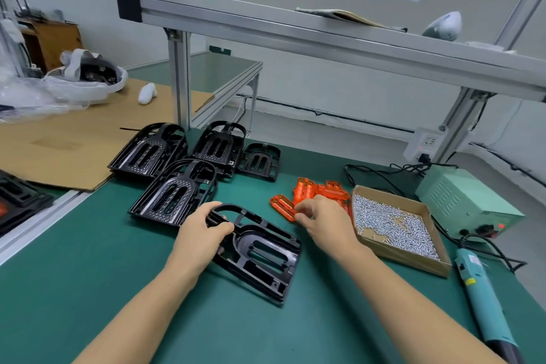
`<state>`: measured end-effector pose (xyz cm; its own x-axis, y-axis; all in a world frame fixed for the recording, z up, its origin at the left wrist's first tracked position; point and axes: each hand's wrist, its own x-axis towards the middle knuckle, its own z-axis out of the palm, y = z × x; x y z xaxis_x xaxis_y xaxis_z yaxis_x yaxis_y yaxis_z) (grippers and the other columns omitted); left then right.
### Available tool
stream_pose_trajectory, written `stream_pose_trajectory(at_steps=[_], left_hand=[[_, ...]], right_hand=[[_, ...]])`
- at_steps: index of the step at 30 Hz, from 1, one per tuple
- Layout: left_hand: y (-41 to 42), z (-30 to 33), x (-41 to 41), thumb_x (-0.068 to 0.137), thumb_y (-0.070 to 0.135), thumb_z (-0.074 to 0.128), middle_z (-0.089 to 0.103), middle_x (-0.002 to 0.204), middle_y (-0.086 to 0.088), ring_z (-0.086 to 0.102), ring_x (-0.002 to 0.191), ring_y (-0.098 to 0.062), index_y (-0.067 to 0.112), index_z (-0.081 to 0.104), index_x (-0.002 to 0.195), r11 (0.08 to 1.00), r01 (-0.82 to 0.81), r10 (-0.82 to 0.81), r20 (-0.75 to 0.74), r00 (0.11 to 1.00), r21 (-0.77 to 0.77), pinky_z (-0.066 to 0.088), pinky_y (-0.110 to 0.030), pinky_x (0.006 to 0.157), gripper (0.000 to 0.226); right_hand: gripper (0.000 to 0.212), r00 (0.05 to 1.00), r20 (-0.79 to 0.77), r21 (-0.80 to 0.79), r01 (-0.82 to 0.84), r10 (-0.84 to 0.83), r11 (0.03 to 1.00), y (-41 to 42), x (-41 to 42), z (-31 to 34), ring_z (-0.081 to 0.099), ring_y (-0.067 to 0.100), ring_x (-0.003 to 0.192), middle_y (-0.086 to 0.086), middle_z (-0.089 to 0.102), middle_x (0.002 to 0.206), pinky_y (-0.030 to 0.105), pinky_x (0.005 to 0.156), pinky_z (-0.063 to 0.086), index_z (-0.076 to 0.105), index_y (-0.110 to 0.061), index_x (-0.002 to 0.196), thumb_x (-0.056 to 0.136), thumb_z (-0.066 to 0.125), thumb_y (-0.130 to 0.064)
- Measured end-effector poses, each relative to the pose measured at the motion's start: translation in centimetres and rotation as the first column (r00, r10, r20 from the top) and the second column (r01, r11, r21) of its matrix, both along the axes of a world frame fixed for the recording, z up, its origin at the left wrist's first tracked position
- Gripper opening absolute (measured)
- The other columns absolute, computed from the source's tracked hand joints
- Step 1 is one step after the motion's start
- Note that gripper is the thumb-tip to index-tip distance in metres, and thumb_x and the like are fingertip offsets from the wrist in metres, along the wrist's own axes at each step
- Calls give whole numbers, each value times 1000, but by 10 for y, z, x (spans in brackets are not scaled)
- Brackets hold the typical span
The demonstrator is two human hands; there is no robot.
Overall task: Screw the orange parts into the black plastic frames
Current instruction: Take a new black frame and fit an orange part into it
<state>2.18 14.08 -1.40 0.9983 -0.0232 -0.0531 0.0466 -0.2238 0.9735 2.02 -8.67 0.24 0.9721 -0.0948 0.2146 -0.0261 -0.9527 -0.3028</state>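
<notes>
Flat on the mat, black frame (260,254) — left hand (204,233) grips it — right hand (322,216) pinches orange part (282,205).

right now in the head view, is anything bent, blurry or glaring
Head view: wide-angle lens bows the grey aluminium shelf beam and stretches both forearms; light is soft and even, shadows faint; mild sheen on the black plastic frame the left hand grips; the small silver screws in the cardboard tray blur together.
</notes>
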Motion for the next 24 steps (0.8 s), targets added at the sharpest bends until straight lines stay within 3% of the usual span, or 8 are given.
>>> stream_pose_trajectory(at_steps=[3, 6, 10, 12, 14, 16, 19, 24], left_hand=[[-3, -3, -1, 85, 22, 62, 58, 95, 16, 60, 80, -16, 33, 51, 125, 994, -30, 23, 69, 997, 107, 46, -32, 70, 43], [-5, -5, -3, 87, 25, 61, 47, 101, 18, 43, 92, -4, 30, 49, 130, 986, -43, 27, 97, 995, 159, 31, -26, 76, 45], [-7, -3, -6, 88, 25, 60, 49, 109, 15, 42, 99, -5, 27, 47, 132, 984, -26, 9, 96, 995, 178, 31, -27, 82, 46], [-9, -2, -8, 89, 27, 59, 52, 121, 9, 45, 107, -10, 26, 45, 135, 978, -8, -9, 82, 997, 210, 34, -29, 87, 48], [-12, -2, -9, 89, 29, 58, 51, 131, 6, 48, 117, -16, 26, 43, 136, 968, 4, -23, 72, 997, 249, 37, -31, 93, 50], [-17, -1, -11, 90, 31, 57, 52, 131, 5, 51, 113, -19, 26, 42, 137, 952, 9, -32, 72, 997, 307, 40, -34, 96, 50], [-25, 0, -13, 91, 32, 55, 50, 132, 2, 46, 117, -21, 23, 41, 138, 906, 25, -64, 79, 995, 422, 39, -38, 99, 50], [-35, 4, -16, 92, 37, 52, 45, 138, 4, 32, 127, -19, 24, 44, 136, 803, -29, -97, 179, 979, 595, 27, -36, 102, 47]], right_hand=[[21, 1000, -1, -66, -6, 6, 998, 9, 12, -8, 60, 19, 95, -1, 66, 105, 29, 74, 46, 71, -25, 110, 93, 62, -33], [19, 1000, 23, -96, -11, 13, 995, 14, 19, -12, 60, 20, 94, -2, 63, 101, 29, 71, 44, 70, -24, 105, 92, 62, -34], [17, 994, 76, -127, -67, 77, 990, 10, 16, -11, 60, 21, 92, 1, 63, 99, 31, 75, 47, 70, -16, 101, 95, 58, -25], [15, 976, 176, -131, -109, 131, 985, 7, 5, -7, 61, 22, 84, 3, 63, 92, 29, 70, 44, 71, -12, 94, 93, 60, -21], [6, 927, 311, -169, -163, 209, 972, 3, -9, -4, 61, 25, 68, 6, 62, 79, 30, 59, 46, 70, -7, 80, 85, 70, -11], [12, 850, 455, -226, -177, 265, 958, -1, -24, -3, 57, 24, 55, 7, 58, 68, 31, 47, 48, 67, -5, 71, 76, 77, -3], [14, 754, 568, -309, -176, 330, 934, -6, -44, -3, 53, 22, 53, 5, 55, 65, 32, 44, 45, 66, -6, 69, 77, 76, -2], [13, 687, 611, -369, -192, 393, 909, -8, -67, 3, 51, 22, 52, 5, 53, 63, 33, 42, 45, 67, -5, 70, 82, 71, -3]])
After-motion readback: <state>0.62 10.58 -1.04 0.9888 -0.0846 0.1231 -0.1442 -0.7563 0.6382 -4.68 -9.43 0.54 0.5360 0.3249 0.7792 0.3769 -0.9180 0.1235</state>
